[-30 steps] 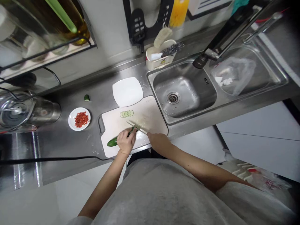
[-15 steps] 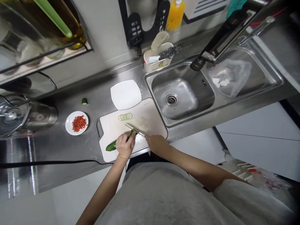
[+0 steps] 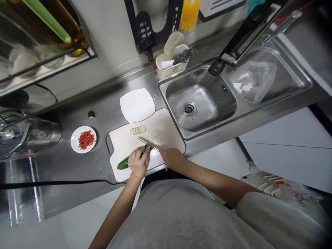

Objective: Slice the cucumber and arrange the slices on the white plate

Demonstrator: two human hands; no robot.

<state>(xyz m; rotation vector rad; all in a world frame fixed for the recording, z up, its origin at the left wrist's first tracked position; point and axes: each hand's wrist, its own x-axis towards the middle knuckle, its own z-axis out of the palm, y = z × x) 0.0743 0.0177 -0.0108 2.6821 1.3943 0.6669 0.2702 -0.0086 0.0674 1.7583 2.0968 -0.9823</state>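
Note:
My left hand (image 3: 138, 162) is closed over a dark green cucumber (image 3: 122, 164), pressing it onto the pale cutting board (image 3: 121, 141). In my right hand (image 3: 172, 159) is a knife (image 3: 145, 141), its blade lying across the cucumber's right end beside my left fingertips. My fingers cover part of the cucumber and the knife's handle. Several thin cucumber slices (image 3: 137, 130) overlap in a short row on the board, beyond the blade. A white square plate (image 3: 137, 105) touches or overlaps the board's far edge; I cannot tell which.
Left of the board stand a small white dish (image 3: 75, 139) of red pieces and a cucumber end (image 3: 91, 114). A metal pot (image 3: 49, 132) is farther left. The sink (image 3: 199, 107) is on the right, under a black faucet (image 3: 216, 67). A black cable (image 3: 64, 182) crosses the counter.
The camera view has shifted slightly. Both hands keep their holds on the cucumber and knife, and the slices look the same.

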